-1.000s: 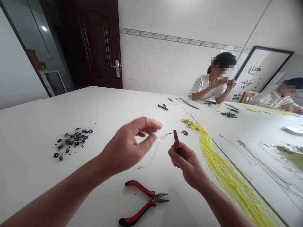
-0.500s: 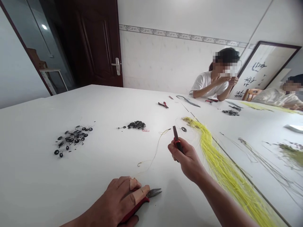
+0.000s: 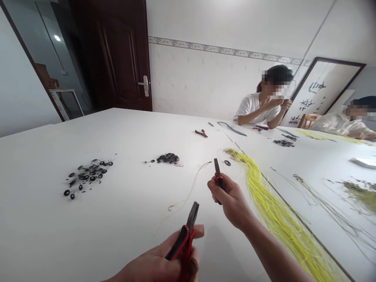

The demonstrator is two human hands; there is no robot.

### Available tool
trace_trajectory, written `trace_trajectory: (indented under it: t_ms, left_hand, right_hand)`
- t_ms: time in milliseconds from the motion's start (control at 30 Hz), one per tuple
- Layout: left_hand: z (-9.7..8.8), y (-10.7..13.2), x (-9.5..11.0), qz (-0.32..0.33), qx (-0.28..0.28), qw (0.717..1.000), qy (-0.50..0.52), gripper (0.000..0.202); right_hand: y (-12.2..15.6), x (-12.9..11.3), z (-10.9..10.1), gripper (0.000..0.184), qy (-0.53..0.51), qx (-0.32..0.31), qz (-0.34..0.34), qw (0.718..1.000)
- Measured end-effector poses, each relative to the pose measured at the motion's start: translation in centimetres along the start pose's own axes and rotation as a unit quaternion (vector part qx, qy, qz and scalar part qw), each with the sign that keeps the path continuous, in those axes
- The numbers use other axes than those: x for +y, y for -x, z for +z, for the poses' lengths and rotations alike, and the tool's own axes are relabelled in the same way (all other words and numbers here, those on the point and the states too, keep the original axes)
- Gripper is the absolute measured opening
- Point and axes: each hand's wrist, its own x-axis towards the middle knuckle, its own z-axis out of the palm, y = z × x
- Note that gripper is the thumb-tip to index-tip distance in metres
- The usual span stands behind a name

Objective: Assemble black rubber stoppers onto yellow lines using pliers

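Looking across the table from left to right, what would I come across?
Pile of black rings → left hand gripping red-handled pliers → second pliers held in the right hand → yellow strands → greenish strands.

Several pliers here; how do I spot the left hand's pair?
On the big white table, look to the near edge, bottom centre. There the left hand grips pliers with red-and-black handles, dark tips pointing up. The right hand holds a smaller tool; a third pair lies loose far across the table.
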Motion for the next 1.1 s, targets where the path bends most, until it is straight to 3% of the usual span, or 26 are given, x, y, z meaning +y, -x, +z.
trace_trajectory:
  t_ms: [67,133,233,367,600,733,1100]
  left_hand:
    - [0.6,-1.1,0.2,0.038,0.023,0.993,-0.113,0.054]
    - [1.3,-2.4,0.8,0.108,0.067,0.962,-0.240,0.048]
    - [2.3,-4.2,1.8,0.157,0.107,0.930,-0.314,0.037]
    - [2.1,-5.3,2.1,0.231,0.093,0.918,-0.308,0.050]
    - [0.3,-5.2,1.1,0.260,0.098,0.928,-0.249,0.058]
    - [-0.2,-5.5,0.9,0.250,0.124,0.932,-0.232,0.063]
    - [-0.4,-5.6,1.2,0.241,0.128,0.935,-0.228,0.063]
  right_hand:
    - [0.1,0.0,0.0,0.023,-0.006,-0.001,0.004,1.000]
    - [0.1,0.1,0.1,0.023,-0.015,-0.002,0.006,1.000]
    - [0.2,0.2,0.4,0.023,-0.027,-0.007,0.011,1.000]
    - [0.7,0.2,1.4,0.024,-0.058,-0.025,0.028,0.998]
    - [1.7,0.4,3.0,0.021,-0.097,-0.071,0.050,0.992]
    - [1.8,0.8,3.2,0.020,-0.107,-0.070,0.072,0.989]
    - [1.9,1.2,3.1,0.010,-0.125,-0.084,0.082,0.985]
